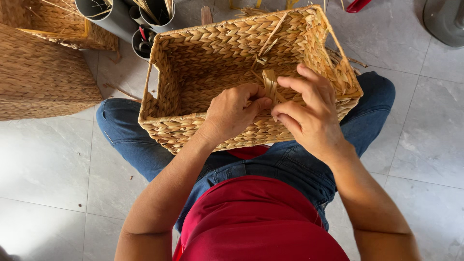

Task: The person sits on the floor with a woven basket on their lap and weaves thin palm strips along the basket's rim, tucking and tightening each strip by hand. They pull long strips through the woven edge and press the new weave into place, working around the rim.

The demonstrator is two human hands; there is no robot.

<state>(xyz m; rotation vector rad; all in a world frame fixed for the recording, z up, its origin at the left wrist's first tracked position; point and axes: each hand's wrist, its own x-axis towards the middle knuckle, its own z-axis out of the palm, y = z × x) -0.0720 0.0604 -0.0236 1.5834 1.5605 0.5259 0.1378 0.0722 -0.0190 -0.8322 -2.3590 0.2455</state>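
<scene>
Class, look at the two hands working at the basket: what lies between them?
In the head view, a flat bundle of straw strands stands between the left hand and right hand, at the basket rim.

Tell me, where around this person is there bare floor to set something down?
Bare grey tile floor lies beside the left knee, below the finished woven baskets, and more lies past the right knee. Crowded: the lap, filled by the woven basket both hands work in, and the grey tubes of straw behind it.
</scene>
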